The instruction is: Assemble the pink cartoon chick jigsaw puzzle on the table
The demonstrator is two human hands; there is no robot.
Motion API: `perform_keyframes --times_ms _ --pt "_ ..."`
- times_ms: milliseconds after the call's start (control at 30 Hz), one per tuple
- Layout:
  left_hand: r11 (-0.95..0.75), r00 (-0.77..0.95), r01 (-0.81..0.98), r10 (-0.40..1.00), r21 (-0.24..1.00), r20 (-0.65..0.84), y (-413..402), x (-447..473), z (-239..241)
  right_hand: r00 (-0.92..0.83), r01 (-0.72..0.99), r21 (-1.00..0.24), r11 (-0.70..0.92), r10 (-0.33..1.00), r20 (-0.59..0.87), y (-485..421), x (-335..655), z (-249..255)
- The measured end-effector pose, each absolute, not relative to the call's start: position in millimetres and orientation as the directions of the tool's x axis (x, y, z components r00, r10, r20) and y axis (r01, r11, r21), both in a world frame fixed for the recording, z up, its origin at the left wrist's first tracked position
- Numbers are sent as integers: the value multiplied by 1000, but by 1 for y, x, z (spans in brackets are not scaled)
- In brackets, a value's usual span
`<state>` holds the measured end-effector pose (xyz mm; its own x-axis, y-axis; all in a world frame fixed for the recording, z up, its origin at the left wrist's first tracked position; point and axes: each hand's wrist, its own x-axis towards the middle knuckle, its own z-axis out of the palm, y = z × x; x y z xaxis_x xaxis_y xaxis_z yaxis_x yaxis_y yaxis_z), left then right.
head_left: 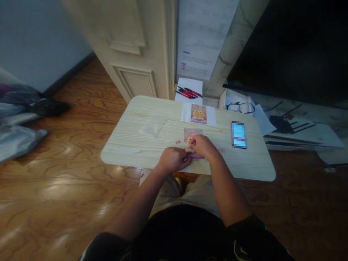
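Near the front edge of the counter [127,145], a small colourful picture [193,132] is laid flat and partly covered by both hands. Its lower left part is touched by the left hand [175,159]; finger and thumb of that grip are slightly parted, and whether the edge is grasped cannot be told. Over its middle the right hand [203,145] is held with fingertips drawn close together; whether a piece is pinched in that grip cannot be made out.

Small loose pieces [178,142] are seen left of the picture, and an orange piece [220,131] to its right. Farther left, a clear plastic bag [152,127] is laid flat, its contents too faint to tell.

Behind the counter's right rear edge, a dark cable [241,107] is contained in an open white box [237,95]. A printed picture [198,113] on white paper is placed beyond the hands, and a phone [239,135], its screen lit, is set at the right. Red-and-black pens [189,92] are heaped on a white surface behind.
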<state>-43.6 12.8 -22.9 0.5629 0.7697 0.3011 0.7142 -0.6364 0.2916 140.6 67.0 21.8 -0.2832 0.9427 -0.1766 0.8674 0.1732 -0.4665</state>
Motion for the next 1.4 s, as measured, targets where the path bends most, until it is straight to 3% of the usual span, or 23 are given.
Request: perform_keyframes --times_ms 200,433,800,1033,1200,1400 --pt "-634 555 711 772 305 310 12 -43 -22 -311 854 -477 207 939 -148 65 147 22" --pt "-624 536 709 780 329 323 11 -43 -24 -210 822 -549 150 977 -47 59 158 20" --pt "-617 517 734 778 284 355 11 -44 -28 -300 822 -522 228 952 -57 54 156 23" --pt "-617 527 736 780 278 337 12 -43 -27 -265 870 -446 210 962 -63 55 145 19" --pt "-610 511 731 786 307 346 11 -43 -26 -241 831 -521 196 970 -19 53 167 26" --pt "-625 480 707 768 332 424 11 -44 -28 -187 838 -528 139 982 -38 34 199 21"
